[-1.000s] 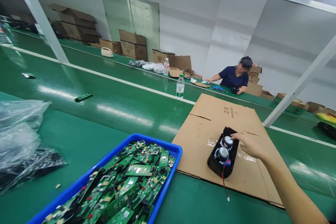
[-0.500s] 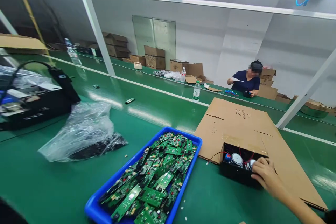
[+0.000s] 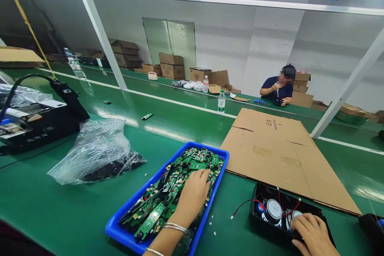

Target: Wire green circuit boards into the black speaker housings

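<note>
A blue tray (image 3: 224, 159) is heaped with green circuit boards (image 3: 150, 221). My left hand (image 3: 193, 192), with bangles at the wrist, reaches over its middle; the fingers bend down onto the boards and their tips are hidden. To the right stands an open black speaker box (image 3: 255, 218) with two round silver speakers (image 3: 274, 209) inside. Red and black wires with white plugs (image 3: 232, 217) stick out over its edges. My right hand (image 3: 312, 232) is closed over the box's near right part, fingers beside the second speaker, thumb on the near wall.
A flattened cardboard box (image 3: 279, 140) lies behind the speaker box. Left of the tray is a clear plastic bag (image 3: 99, 152) over something black, beside a black device (image 3: 39, 128). A water bottle (image 3: 221, 101) stands further back. A co-worker (image 3: 277, 86) sits across the bench.
My left hand has come into view and moved over the tray. The speaker box has shifted nearer, off the cardboard, with my right hand still on it.
</note>
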`<state>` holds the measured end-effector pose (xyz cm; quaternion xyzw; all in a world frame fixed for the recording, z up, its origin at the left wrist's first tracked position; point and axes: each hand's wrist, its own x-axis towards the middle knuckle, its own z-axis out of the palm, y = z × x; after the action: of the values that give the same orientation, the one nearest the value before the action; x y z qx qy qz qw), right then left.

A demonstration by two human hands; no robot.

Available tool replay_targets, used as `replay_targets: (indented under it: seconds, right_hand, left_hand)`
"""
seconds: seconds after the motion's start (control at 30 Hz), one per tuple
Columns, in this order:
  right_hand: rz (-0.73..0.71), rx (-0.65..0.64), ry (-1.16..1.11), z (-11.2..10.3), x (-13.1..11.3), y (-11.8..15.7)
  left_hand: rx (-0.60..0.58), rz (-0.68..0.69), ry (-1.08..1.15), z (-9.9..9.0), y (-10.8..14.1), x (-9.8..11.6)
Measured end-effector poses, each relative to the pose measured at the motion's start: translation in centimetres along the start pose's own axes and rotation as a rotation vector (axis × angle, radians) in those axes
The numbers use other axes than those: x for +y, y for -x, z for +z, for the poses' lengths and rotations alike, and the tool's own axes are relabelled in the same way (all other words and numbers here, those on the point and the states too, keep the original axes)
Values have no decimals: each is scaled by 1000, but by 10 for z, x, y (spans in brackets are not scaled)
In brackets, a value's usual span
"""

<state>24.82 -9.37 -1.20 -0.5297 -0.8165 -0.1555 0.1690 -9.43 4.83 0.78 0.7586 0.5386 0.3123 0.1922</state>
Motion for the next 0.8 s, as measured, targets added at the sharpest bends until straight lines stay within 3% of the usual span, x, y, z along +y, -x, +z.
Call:
replay_targets:
  seconds: [0.13, 0.27, 0.33, 0.43, 0.53, 0.63, 0.73, 0.8]
  right_hand:
    - [-49, 76, -16, 2, -29, -40]
    - [-159, 200, 54, 39, -79, -87]
    - [-198, 183, -19, 60, -99, -104]
    - [-202, 150, -165, 74, -109, -116]
    - [-155, 154, -280, 60, -101, -116]
    - [48, 177, -488, 31, -85, -113]
    - [376, 211, -892, 9, -70, -114]
    - [516, 191, -1110, 4, -62, -116]
  left_hand:
    - [-36, -100, -41, -3, -9, -16]
    - [-25, -161, 76, -7, -14, -16]
    - [-2, -205, 191, -13, -15, -13]
    - [7, -267, 443, -25, -10, -1]
    - [-32, -315, 764, -27, 1, 20]
    - [-42, -369, 1072, -15, 9, 44]
    - [-68, -413, 1320, 6, 11, 64]
    - [-99, -427, 1435, 18, 10, 72]
